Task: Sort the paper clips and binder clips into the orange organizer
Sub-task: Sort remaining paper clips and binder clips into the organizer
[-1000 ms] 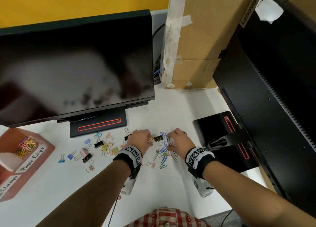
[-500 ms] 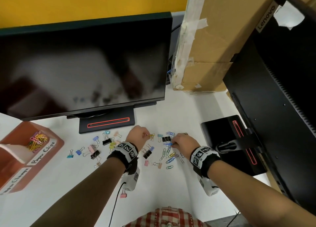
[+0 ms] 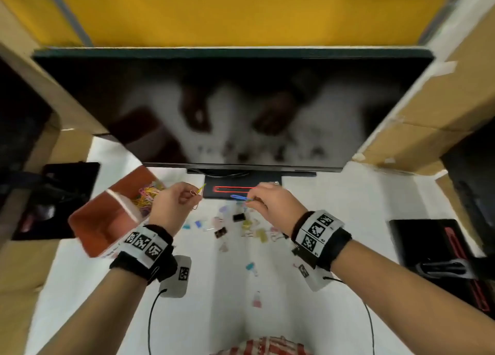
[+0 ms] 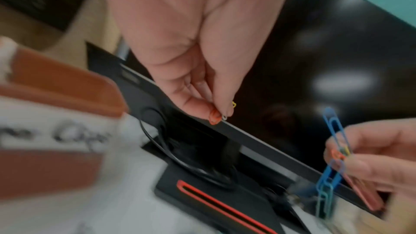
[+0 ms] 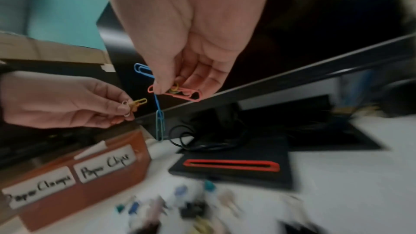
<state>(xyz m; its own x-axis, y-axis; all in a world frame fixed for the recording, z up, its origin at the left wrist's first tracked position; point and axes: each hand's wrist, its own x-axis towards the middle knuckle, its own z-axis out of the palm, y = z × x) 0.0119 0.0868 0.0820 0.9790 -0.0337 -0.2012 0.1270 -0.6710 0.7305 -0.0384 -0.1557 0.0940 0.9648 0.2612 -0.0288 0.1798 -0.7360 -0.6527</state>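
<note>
Both hands are lifted above the white desk. My left hand [image 3: 184, 198] pinches a few small paper clips [image 5: 135, 104], yellow, white and orange, just right of the orange organizer [image 3: 92, 220]. My right hand [image 3: 258, 200] pinches a bunch of paper clips [image 5: 178, 92], pink, blue and yellow, with a blue one [image 5: 159, 124] dangling below. The organizer's far compartment holds coloured paper clips [image 3: 146, 195]; its labels [image 5: 105, 165] read "Paper Clips" and "Paper Clamps". Several binder clips [image 3: 237, 227] lie scattered on the desk under the hands.
A black monitor [image 3: 233, 108] stands straight ahead, its base [image 3: 241, 190] with a red slot just beyond the hands. Cardboard boxes [image 3: 439, 108] flank both sides. A second monitor base [image 3: 439, 250] sits at the right. Loose binder clips [image 3: 257, 299] lie nearer me.
Both hands have risen off the desk with paper clips pinched in them and moved left towards the organizer; the head view has swung left, putting the monitor at centre.
</note>
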